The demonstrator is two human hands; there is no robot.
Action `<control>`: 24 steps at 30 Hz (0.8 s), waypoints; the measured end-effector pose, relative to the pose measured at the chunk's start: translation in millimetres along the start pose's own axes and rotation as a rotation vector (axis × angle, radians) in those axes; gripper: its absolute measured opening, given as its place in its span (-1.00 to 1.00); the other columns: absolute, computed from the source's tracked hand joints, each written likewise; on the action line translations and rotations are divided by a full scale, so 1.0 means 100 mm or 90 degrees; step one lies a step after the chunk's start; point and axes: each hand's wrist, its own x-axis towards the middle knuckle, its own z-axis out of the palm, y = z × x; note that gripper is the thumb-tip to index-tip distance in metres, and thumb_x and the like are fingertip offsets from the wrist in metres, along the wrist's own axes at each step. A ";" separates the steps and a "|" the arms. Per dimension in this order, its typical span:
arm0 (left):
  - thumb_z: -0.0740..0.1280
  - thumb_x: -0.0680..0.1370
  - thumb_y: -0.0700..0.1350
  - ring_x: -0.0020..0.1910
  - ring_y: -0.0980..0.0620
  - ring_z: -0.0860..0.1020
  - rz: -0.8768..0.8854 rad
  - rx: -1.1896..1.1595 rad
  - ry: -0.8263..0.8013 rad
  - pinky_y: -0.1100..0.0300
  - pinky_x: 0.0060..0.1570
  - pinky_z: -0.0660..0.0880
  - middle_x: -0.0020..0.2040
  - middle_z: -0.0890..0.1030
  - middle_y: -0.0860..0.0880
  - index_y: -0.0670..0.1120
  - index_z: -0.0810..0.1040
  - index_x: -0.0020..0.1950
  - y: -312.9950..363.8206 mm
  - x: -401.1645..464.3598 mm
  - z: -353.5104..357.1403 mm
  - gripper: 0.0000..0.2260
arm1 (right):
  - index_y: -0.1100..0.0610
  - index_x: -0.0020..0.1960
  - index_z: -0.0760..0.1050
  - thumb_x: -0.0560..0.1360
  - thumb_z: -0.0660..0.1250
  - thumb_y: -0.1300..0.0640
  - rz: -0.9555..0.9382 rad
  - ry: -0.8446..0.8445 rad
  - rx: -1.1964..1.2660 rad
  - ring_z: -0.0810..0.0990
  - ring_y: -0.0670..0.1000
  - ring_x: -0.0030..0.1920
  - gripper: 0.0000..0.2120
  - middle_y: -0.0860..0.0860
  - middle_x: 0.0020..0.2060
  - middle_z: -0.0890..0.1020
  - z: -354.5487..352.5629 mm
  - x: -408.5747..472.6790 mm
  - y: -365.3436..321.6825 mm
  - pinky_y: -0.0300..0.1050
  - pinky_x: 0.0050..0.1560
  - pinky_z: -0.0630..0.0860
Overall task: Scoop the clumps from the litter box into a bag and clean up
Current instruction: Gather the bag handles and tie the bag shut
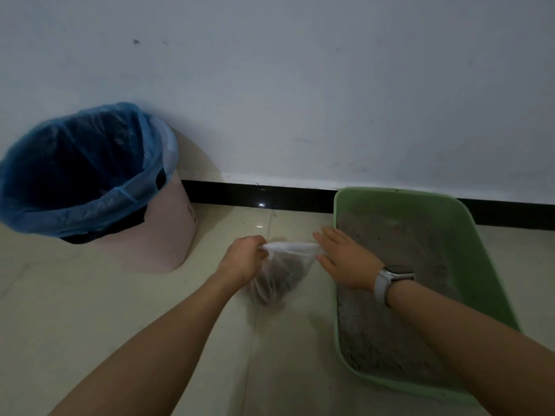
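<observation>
A person crouches over the pale tiled floor [120,310], both bare arms reaching forward. Between the hands hangs a small clear plastic bag [277,277], its top stretched into a white twisted band from one hand to the other. Dark brownish clumps show through the thin plastic in the lower part, and the bottom of the bag appears to touch or nearly touch the floor; I cannot tell which.

The left hand [243,259] is curled into a fist, pinching the left end of the bag's mouth. The right hand [345,259] has its fingers stretched out flat and pointing left, with the right end of the bag's mouth tucked under or behind them; the thumb side is hidden, so how it grips is unclear, but the plastic is plainly taut against it. A white-strapped watch [393,279] sits on that wrist.

Just to the right of the bag lies the green litter box [480,250], filled with grey litter [390,331], its far end close to the black baseboard [255,195]. The right wrist hangs over the box's left side.

Well off to the left, against the white wall [300,85], stands a pink bin [168,235] lined with a blue liner [75,211] folded over its rim.
</observation>
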 end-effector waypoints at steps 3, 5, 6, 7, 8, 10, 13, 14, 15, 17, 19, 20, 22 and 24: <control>0.25 0.56 -0.12 -0.11 -0.01 0.50 0.017 -0.051 0.097 0.26 -0.15 0.32 -0.10 0.57 -0.07 -0.12 0.57 0.04 0.08 -0.05 -0.45 -0.85 | 0.07 0.51 -0.03 0.62 0.02 0.01 -0.050 0.089 0.064 -0.01 0.04 0.50 -0.49 0.06 0.51 0.02 -0.23 0.08 -0.24 -0.07 0.47 0.02; 0.27 0.55 -0.12 -0.11 0.02 0.50 0.033 -0.092 0.177 0.34 -0.19 0.26 -0.10 0.59 -0.07 -0.14 0.59 0.05 0.15 -0.09 -0.73 -0.83 | 0.08 0.50 0.02 0.61 0.06 0.04 -0.086 0.161 0.125 0.03 0.00 0.49 -0.51 0.03 0.50 0.08 -0.39 0.11 -0.47 -0.15 0.46 0.01; 0.27 0.55 -0.13 -0.14 0.04 0.48 0.034 -0.117 0.219 0.35 -0.23 0.23 -0.12 0.58 -0.06 -0.15 0.59 0.05 0.17 -0.12 -0.87 -0.83 | 0.09 0.49 0.05 0.61 0.08 0.07 -0.109 0.199 0.150 0.06 -0.01 0.48 -0.51 0.02 0.48 0.13 -0.47 0.13 -0.60 -0.22 0.43 -0.01; 0.27 0.55 -0.13 -0.17 0.06 0.45 0.032 -0.139 0.260 0.35 -0.26 0.22 -0.16 0.56 -0.04 -0.16 0.59 0.03 0.20 -0.16 -1.01 -0.84 | 0.11 0.48 0.08 0.60 0.10 0.09 -0.135 0.232 0.166 0.09 -0.02 0.48 -0.52 0.03 0.47 0.17 -0.55 0.16 -0.73 -0.29 0.40 -0.03; 0.27 0.56 -0.13 -0.20 0.05 0.44 0.030 -0.155 0.299 0.33 -0.27 0.23 -0.22 0.52 -0.02 -0.16 0.58 -0.01 0.20 -0.20 -1.15 -0.86 | 0.13 0.48 0.10 0.60 0.11 0.10 -0.160 0.254 0.172 0.11 -0.02 0.47 -0.52 0.04 0.46 0.19 -0.62 0.19 -0.87 -0.33 0.38 -0.04; 0.27 0.55 -0.14 -0.24 -0.01 0.50 0.033 -0.194 0.363 0.22 -0.24 0.35 -0.31 0.48 0.01 -0.13 0.54 -0.10 0.20 -0.25 -1.44 -0.90 | 0.11 0.48 0.09 0.60 0.10 0.05 -0.198 0.263 0.185 0.14 -0.01 0.46 -0.51 0.03 0.46 0.20 -0.76 0.26 -1.14 -0.28 0.42 -0.01; 0.27 0.54 -0.17 -0.26 -0.01 0.58 0.044 -0.316 0.462 0.10 -0.21 0.56 -0.27 0.56 -0.03 -0.14 0.55 -0.10 0.17 -0.31 -1.94 -0.91 | 0.02 0.49 0.07 0.56 0.00 -0.11 -0.275 0.259 0.219 0.20 -0.03 0.44 -0.46 -0.03 0.45 0.24 -0.96 0.37 -1.52 -0.03 0.43 0.20; 0.27 0.54 -0.18 -0.29 0.07 0.57 0.044 -0.356 0.497 0.16 -0.25 0.58 -0.24 0.58 -0.04 -0.15 0.56 -0.07 0.15 -0.33 -2.11 -0.91 | 0.00 0.49 0.06 0.55 -0.01 -0.12 -0.287 0.265 0.226 0.21 -0.05 0.43 -0.46 -0.06 0.44 0.25 -1.03 0.41 -1.63 -0.02 0.41 0.23; 0.26 0.55 -0.18 -0.33 0.16 0.56 0.046 -0.386 0.531 0.23 -0.28 0.58 -0.23 0.58 -0.03 -0.15 0.55 -0.05 0.14 -0.35 -2.26 -0.91 | 0.00 0.49 0.05 0.54 -0.01 -0.12 -0.294 0.275 0.230 0.22 -0.06 0.42 -0.45 -0.06 0.44 0.24 -1.10 0.43 -1.73 -0.03 0.41 0.24; 0.27 0.55 -0.16 -0.37 0.22 0.53 0.049 -0.408 0.598 0.30 -0.32 0.56 -0.25 0.56 0.04 -0.10 0.53 -0.07 0.07 -0.37 -2.52 -0.94 | 0.04 0.50 0.05 0.55 0.00 -0.07 -0.317 0.292 0.217 0.22 -0.02 0.42 -0.45 -0.02 0.45 0.24 -1.25 0.48 -1.91 -0.07 0.42 0.20; 0.28 0.56 -0.13 -0.35 0.19 0.53 0.033 -0.413 0.652 0.33 -0.35 0.55 -0.25 0.55 0.06 -0.08 0.51 -0.08 -0.05 -0.37 -2.72 -0.95 | 0.08 0.50 0.02 0.59 0.05 0.02 -0.325 0.287 0.145 0.15 0.01 0.45 -0.49 0.02 0.47 0.18 -1.37 0.57 -2.05 -0.14 0.45 0.09; 0.28 0.56 -0.12 -0.34 0.15 0.54 0.020 -0.414 0.666 0.32 -0.35 0.54 -0.25 0.55 0.04 -0.08 0.50 -0.07 -0.14 -0.36 -2.80 -0.95 | 0.09 0.50 0.01 0.60 0.05 0.05 -0.326 0.282 0.099 0.11 0.01 0.46 -0.50 0.03 0.48 0.15 -1.41 0.63 -2.10 -0.15 0.46 0.04; 0.27 0.56 -0.09 -0.30 0.04 0.57 -0.015 -0.385 0.659 0.26 -0.32 0.52 -0.22 0.56 0.00 -0.07 0.49 -0.06 -0.35 -0.30 -2.87 -0.93 | 0.08 0.51 -0.03 0.61 0.02 0.04 -0.318 0.281 0.025 0.06 0.01 0.48 -0.50 0.02 0.49 0.09 -1.46 0.79 -2.20 -0.08 0.48 0.00; 0.27 0.57 -0.08 -0.23 -0.05 0.59 -0.058 -0.349 0.622 0.15 -0.23 0.53 -0.18 0.56 -0.03 -0.06 0.49 -0.06 -0.62 -0.20 -2.84 -0.93 | 0.05 0.51 -0.06 0.61 -0.05 -0.01 -0.301 0.271 -0.026 0.02 0.02 0.49 -0.49 0.02 0.50 0.05 -1.47 0.95 -2.27 0.00 0.47 0.01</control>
